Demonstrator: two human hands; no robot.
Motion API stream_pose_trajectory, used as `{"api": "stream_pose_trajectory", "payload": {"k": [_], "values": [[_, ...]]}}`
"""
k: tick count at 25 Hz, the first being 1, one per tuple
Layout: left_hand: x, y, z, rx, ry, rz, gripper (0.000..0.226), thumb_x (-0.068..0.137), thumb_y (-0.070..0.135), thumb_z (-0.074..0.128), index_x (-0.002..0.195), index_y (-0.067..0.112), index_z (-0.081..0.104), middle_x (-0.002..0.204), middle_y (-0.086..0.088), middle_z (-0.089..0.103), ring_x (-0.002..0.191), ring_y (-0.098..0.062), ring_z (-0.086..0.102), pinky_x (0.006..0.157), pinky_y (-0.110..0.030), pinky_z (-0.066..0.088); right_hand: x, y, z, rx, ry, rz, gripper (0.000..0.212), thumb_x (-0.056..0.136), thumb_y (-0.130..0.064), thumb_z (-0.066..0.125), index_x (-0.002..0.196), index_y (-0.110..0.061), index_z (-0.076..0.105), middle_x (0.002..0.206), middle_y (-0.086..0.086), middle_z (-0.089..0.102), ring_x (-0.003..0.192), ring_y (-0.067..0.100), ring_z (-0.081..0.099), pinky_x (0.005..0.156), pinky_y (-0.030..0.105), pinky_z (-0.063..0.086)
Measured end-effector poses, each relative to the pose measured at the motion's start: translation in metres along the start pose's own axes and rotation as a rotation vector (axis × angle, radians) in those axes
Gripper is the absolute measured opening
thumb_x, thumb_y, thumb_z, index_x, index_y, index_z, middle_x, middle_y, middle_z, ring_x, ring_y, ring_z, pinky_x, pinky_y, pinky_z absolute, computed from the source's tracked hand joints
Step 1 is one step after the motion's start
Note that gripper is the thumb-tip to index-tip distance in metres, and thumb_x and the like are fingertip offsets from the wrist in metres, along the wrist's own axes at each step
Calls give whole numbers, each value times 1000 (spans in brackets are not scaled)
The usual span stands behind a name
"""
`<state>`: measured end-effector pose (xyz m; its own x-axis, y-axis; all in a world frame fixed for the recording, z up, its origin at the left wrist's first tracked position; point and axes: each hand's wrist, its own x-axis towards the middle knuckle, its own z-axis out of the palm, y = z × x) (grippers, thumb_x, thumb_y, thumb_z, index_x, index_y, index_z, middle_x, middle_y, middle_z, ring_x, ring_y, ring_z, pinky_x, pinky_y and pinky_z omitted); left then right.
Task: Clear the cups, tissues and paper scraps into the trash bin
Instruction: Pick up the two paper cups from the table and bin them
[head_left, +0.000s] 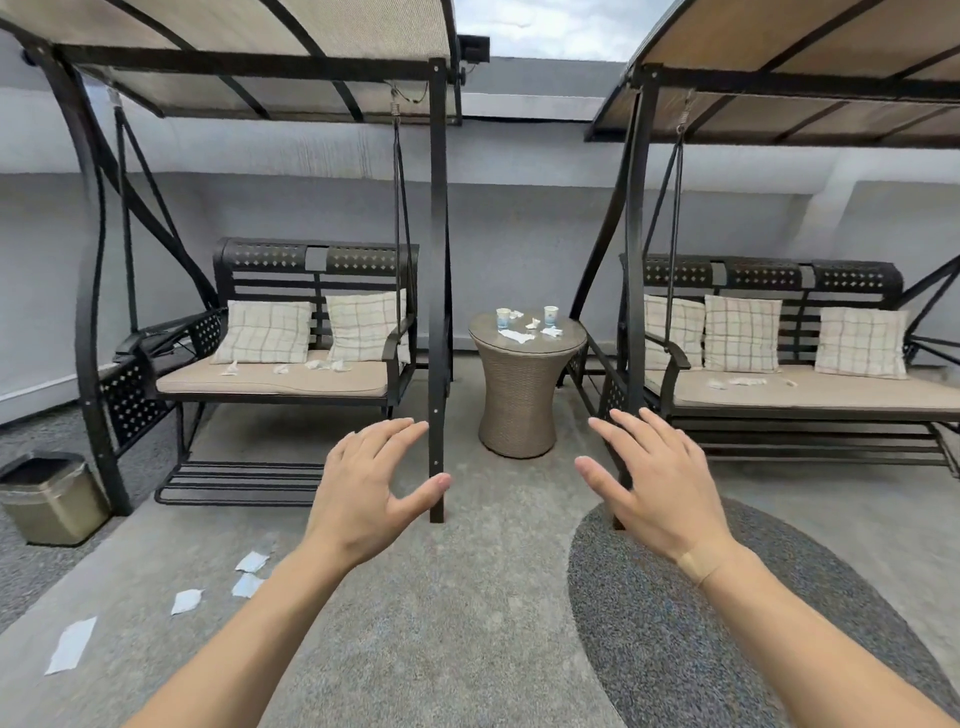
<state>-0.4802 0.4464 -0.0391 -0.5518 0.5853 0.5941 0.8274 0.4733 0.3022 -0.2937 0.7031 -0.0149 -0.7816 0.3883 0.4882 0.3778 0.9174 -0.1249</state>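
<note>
Litter on round wicker side table (519, 395), both hands empty.
Two white paper cups (550, 315) and tissues (519, 336) stand straight ahead, well apart from the spread left hand (371, 483) and right hand (660, 486); gold trash bin (49, 499) far left.

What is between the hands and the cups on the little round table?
Only open floor. The two cups stand on the wicker table, straight ahead between the swings. The dark post stands just left of that path. The left hand and right hand are empty.
</note>
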Motion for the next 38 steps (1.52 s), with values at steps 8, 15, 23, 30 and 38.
{"api": "stream_pose_trajectory", "payload": {"k": [8,15,23,30,38], "values": [[185,-101,95,15,-78,26,79,80,81,36,140,31,48,144,10,48,135,-13,40,112,-47,31,167,46,101,-20,-20,111,72,85,-79,15,141,-41,39,150,-10,39,143,16,21,114,46,22],[321,-129,220,91,-185,36,84,75,84,30,146,39,36,155,11,33,146,-11,21,121,-44,10,300,135,203,-98,-67,140,71,85,-79,14,140,-42,39,152,-8,36,144,19,18,114,48,19],[485,-143,351,119,-205,-54,85,76,84,26,146,37,37,155,10,33,146,-12,20,121,-44,10,471,253,282,-84,-122,130,72,85,-79,12,140,-42,38,151,-7,37,144,20,20,113,48,21],[596,-195,448,97,-206,-92,83,76,82,30,143,35,42,152,10,38,144,-13,25,120,-44,12,605,302,359,-46,-146,93,70,85,-77,15,142,-41,36,153,-7,34,145,19,17,115,47,19],[739,-290,565,60,-246,-95,77,80,80,35,142,35,42,149,12,40,142,-11,28,120,-43,13,768,344,465,-44,-198,99,71,86,-74,18,144,-37,34,152,-8,36,144,17,20,114,43,23]]}}
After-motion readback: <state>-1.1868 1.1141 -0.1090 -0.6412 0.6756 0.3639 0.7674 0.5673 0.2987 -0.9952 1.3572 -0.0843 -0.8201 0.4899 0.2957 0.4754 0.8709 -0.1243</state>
